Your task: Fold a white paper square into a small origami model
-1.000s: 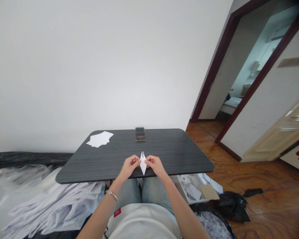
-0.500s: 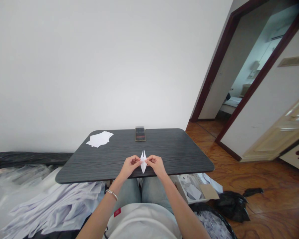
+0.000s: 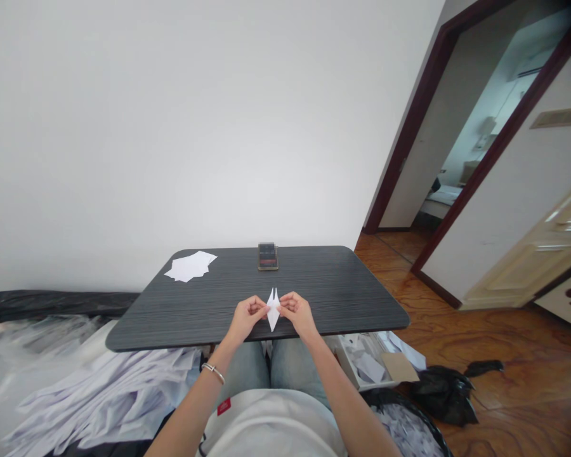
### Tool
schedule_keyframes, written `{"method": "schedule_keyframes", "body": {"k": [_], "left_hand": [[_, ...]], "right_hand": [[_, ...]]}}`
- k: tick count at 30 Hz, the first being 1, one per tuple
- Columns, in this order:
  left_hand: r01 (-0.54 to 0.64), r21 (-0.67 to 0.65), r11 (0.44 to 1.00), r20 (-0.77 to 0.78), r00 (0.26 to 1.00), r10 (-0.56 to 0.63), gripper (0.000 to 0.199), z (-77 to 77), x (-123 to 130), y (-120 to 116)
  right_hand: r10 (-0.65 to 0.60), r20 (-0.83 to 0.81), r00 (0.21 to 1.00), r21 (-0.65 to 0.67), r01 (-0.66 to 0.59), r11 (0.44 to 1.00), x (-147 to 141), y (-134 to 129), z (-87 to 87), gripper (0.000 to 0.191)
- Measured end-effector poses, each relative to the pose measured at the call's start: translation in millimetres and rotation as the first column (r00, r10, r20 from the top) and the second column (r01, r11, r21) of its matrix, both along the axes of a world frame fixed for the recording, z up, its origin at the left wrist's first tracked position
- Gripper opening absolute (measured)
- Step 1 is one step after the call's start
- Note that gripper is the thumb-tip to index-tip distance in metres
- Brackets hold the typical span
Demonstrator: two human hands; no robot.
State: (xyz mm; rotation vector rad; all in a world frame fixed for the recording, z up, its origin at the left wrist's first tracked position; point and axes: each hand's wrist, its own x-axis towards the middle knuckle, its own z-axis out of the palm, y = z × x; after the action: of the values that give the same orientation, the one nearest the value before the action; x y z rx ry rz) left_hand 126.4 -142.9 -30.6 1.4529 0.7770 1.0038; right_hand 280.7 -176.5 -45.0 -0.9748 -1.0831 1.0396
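Observation:
A small folded white paper (image 3: 273,310), pointed at both ends with a split upper tip, is held over the near edge of the dark table (image 3: 314,273). My left hand (image 3: 248,317) pinches its left side between thumb and fingers. On the other side, my right hand (image 3: 297,313) pinches the paper's right edge. Both hands are close to the tabletop; whether they rest on it is hard to tell.
A loose stack of white paper (image 3: 190,266) lies at the table's back left. A phone (image 3: 268,256) is at the back middle. Beside the table on the right are an open box (image 3: 361,362) and a black bag (image 3: 442,393); white sheets (image 3: 109,393) are heaped at left.
The fingers of my right hand have lifted slightly and spread a little from the paper's edge. The folded paper has shifted very slightly left.

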Motion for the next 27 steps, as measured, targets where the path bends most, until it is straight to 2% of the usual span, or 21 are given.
{"method": "schedule_keyframes", "body": {"k": [6, 9, 14, 27], "left_hand": [[0.019, -0.039, 0.999, 0.003, 1.0, -0.019, 0.032, 0.3, -1.4, 1.2], [-0.001, -0.021, 1.0, -0.031, 1.0, 0.0, 0.024, 0.8, -1.5, 0.6], [-0.01, -0.013, 1.0, -0.029, 1.0, 0.01, 0.025, 0.8, 0.5, -0.6], [0.012, 0.006, 1.0, -0.08, 0.997, -0.011, 0.022, 5.4, 2.0, -2.3]], "right_hand": [[0.039, 0.004, 0.999, 0.039, -0.039, 0.998, 1.5, -0.6, 0.8, 0.035], [0.035, 0.024, 0.999, 0.023, -0.035, 0.999, 1.1, -0.5, 1.0, 0.033], [0.033, 0.081, 0.996, -0.04, -0.03, 0.999, -2.9, 1.2, 1.0, 0.023], [-0.017, 0.142, 0.99, 0.005, 0.016, 1.0, -2.1, 2.1, -3.6, 0.021]]}}
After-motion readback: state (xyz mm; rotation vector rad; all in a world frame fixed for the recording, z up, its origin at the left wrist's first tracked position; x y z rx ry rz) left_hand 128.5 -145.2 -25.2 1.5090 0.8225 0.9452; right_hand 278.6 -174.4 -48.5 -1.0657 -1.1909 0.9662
